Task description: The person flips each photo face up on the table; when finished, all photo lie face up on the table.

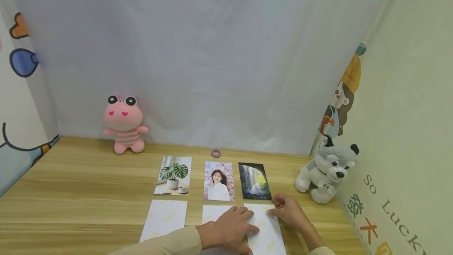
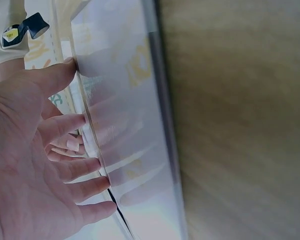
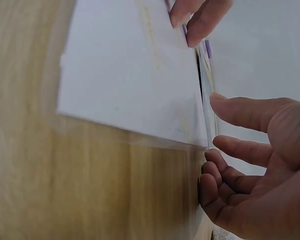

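Three photo cards lie in a row: a potted plant card (image 1: 172, 176), a portrait card (image 1: 218, 180) and a waterfall card (image 1: 254, 181). In front of them are three white cards with faint yellow print: a left one (image 1: 164, 217), a middle one (image 1: 212, 212) and a right one (image 1: 265, 231). My left hand (image 1: 231, 225) spreads its fingers flat over the middle and right white cards, hiding part of both. At the right white card's upper right corner is my right hand (image 1: 288, 209). Its thumb and forefinger stand apart at the card's edge; the other fingers are bent.
Behind the portrait card lies a purple ring (image 1: 216, 153). A pink plush toy (image 1: 124, 125) sits at the back left, against the grey curtain (image 1: 212, 50). A grey and white plush dog (image 1: 327, 170) sits at the right, beside the printed wall cloth (image 1: 400, 129).
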`<state>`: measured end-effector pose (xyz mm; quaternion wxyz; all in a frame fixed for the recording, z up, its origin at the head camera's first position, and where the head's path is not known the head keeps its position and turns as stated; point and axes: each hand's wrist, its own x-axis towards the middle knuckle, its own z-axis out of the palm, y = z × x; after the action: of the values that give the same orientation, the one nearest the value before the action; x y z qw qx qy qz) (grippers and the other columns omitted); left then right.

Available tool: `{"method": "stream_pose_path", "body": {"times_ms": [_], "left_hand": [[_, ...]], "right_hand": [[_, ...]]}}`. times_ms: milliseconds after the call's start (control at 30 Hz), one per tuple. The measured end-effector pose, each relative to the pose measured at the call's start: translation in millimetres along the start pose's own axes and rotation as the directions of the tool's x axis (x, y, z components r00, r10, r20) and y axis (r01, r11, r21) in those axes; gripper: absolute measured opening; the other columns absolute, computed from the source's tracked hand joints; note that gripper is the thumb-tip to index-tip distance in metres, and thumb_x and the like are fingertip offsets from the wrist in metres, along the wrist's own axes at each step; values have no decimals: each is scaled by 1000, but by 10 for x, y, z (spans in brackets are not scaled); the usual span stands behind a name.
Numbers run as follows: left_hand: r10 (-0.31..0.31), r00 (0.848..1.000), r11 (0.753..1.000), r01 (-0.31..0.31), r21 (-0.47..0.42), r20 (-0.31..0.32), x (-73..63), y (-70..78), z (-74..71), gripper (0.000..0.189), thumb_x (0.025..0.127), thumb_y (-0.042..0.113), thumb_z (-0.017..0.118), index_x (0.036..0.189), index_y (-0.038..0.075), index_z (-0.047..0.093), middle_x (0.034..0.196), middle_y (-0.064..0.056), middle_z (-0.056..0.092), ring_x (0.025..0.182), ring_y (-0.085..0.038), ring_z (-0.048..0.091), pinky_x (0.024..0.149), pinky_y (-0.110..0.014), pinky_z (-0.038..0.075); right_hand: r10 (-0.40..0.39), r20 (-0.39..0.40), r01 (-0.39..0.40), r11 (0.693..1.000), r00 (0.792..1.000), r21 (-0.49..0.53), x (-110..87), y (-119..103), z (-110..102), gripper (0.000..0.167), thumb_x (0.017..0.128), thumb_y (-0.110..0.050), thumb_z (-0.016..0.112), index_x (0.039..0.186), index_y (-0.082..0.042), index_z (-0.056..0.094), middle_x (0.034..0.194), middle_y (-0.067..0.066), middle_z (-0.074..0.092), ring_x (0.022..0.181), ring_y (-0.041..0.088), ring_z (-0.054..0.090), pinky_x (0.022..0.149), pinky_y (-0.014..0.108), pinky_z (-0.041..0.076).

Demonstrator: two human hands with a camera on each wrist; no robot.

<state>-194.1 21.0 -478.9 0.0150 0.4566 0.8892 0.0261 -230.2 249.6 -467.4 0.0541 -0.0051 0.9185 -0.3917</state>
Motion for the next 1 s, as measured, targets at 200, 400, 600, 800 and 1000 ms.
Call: {"method": "stream_pose_path", "body": {"times_ms": [200, 400, 600, 800, 1000], "left_hand": [[3, 1000, 1000, -3, -17, -2, 2, 0, 11, 57, 83, 65, 68, 134, 40, 62, 138, 0, 53, 130, -20, 50, 100, -40, 48], [-8, 1000, 1000, 8, -24, 4, -1, 7, -6, 58, 82, 66, 68, 134, 41, 61, 140, 1, 52, 131, -21, 49, 102, -43, 47], [-16, 1000, 1000, 17, -19, 11, 4, 8, -6, 58, 82, 66, 67, 135, 41, 61, 140, 1, 52, 132, -21, 49, 102, -42, 46], [-11, 1000, 1000, 11, -13, 1, 0, 4, -7, 57, 83, 65, 67, 134, 41, 62, 139, 2, 53, 131, -20, 50, 101, -40, 47], [-4, 1000, 1000, 4, -12, -23, -18, 25, -15, 57, 82, 64, 69, 133, 39, 63, 137, 0, 55, 127, -19, 52, 100, -39, 48]], "right_hand": [[33, -30, -31, 996, 999, 84, 26, 42, 7, 36, 77, 0, 80, 109, 7, 67, 91, 11, 63, 82, 19, 60, 69, 28, 52], [7, 21, -10, 985, 1000, 173, 15, 75, -32, 38, 80, 3, 76, 115, 10, 62, 90, 12, 60, 75, 17, 58, 62, 27, 52], [-61, 185, 14, 970, 981, 244, -6, 121, -76, 48, 87, -1, 70, 129, 11, 53, 68, 0, 54, 56, 11, 47, 51, 22, 41], [-109, 270, 22, 952, 957, 305, 12, 151, -96, 46, 91, -2, 66, 133, 11, 51, 70, -1, 61, 59, 8, 53, 55, 21, 45], [-132, 291, 28, 942, 948, 335, 14, 141, -117, 45, 94, -5, 64, 133, 11, 50, 68, -2, 54, 59, 7, 47, 56, 23, 44]]}}
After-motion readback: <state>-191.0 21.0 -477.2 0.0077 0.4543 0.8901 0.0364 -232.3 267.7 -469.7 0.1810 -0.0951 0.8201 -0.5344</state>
